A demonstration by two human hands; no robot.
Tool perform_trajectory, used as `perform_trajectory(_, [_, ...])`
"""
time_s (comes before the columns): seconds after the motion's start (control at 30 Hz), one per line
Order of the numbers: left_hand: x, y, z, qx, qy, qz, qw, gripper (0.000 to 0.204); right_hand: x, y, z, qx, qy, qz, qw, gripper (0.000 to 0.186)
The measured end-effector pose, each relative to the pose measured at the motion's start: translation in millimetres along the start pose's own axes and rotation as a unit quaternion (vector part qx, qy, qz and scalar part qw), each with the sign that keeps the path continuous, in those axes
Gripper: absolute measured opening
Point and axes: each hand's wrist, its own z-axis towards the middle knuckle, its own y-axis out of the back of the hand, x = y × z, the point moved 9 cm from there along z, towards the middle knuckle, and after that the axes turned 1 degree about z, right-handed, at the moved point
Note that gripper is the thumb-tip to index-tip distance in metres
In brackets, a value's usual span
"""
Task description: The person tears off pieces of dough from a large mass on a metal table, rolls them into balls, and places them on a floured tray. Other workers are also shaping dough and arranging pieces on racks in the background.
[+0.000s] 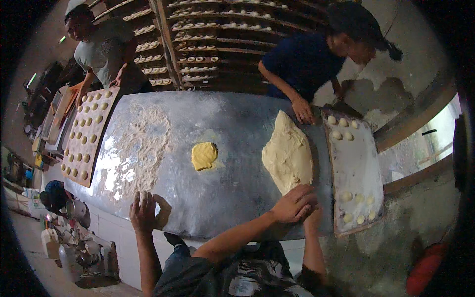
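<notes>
A large mound of pale yellow dough [288, 153] lies on the metal tabletop, narrowing toward me. At its near end my left hand [293, 204] reaches across to the right, fingers curled down against the dough. My right hand [311, 216] comes up from below and meets my left; its fingers are mostly hidden behind it. To the left, a co-worker's hand [142, 214] at the near edge pinches a small pale lump [143, 196], seemingly dough. Between them sits a yellow block [204, 156], like butter or margarine, in a greasy smear.
Flour [148, 138] covers the table's left part. A board of dough rounds [81, 133] stands left, held by a standing person [106, 54]; a floured board [354, 173] with several dough balls lies right. Opposite, another person [307, 69] rests a hand near the dough. Loaded racks [222, 24] stand behind.
</notes>
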Motion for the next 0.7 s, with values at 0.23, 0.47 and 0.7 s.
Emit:
perform_trajectory(0.23, [12,-36,-12,0.146,-0.121,0.058,0.98,0.029,-6,-27,-60,0.05,-0.081,0.266,0.959,0.034])
perform_trajectory(0.47, [38,-48,-9,0.118,-0.087,0.19,0.971,0.035,83,6,-148,-0.178,0.232,-0.525,0.799,0.03])
perform_trajectory(0.7, [36,-36,-21,0.129,-0.056,0.095,0.985,0.026,20,-17,-108,-0.014,0.143,-0.196,0.97,0.041])
